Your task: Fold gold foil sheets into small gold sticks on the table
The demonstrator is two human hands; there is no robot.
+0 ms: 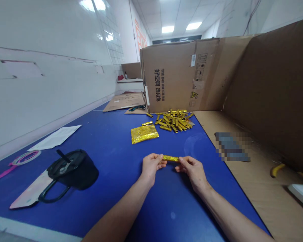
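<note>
Gold strip (171,158) bridges left fingers (159,158) and right fingers (184,162), each pinching one end.

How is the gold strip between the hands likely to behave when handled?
The gold strip spans straight between left hand and right hand, so it's probably fairly stiff lengthwise. Being slim and held by fingertips, it's likely light. Its shiny, crinkled surface suggests thin foil that might dent if squeezed.
</note>
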